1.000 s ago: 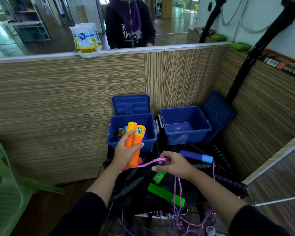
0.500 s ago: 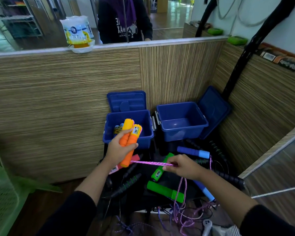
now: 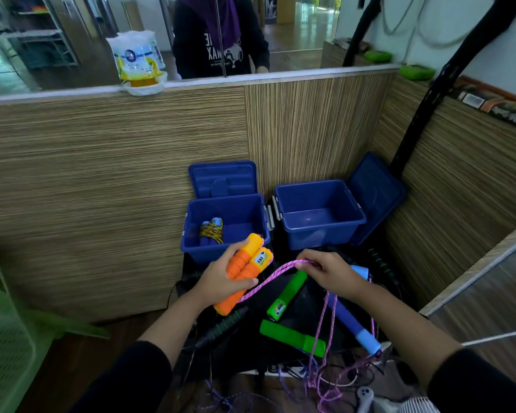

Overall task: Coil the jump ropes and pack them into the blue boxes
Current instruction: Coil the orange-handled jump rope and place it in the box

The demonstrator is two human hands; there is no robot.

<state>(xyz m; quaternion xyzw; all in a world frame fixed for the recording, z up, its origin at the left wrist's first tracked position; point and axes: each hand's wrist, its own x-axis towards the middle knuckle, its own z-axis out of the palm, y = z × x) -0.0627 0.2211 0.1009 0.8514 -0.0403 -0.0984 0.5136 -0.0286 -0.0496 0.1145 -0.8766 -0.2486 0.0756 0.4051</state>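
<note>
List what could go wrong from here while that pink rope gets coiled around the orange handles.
1. The pink rope trails down into the tangle of cords below; pulling with the right hand could snag it.
2. The rope hangs over the green handles and may drag them along.
3. The left hand alone holds both orange handles; one might slip.

Two orange jump-rope handles [image 3: 245,274] held side by side and tilted, their pink braided rope [image 3: 268,280] arching rightward then hanging slack, in front of two open blue boxes — the left box [image 3: 225,226] holding one coiled blue-handled rope [image 3: 210,234], the right box [image 3: 319,213] beside it.
</note>
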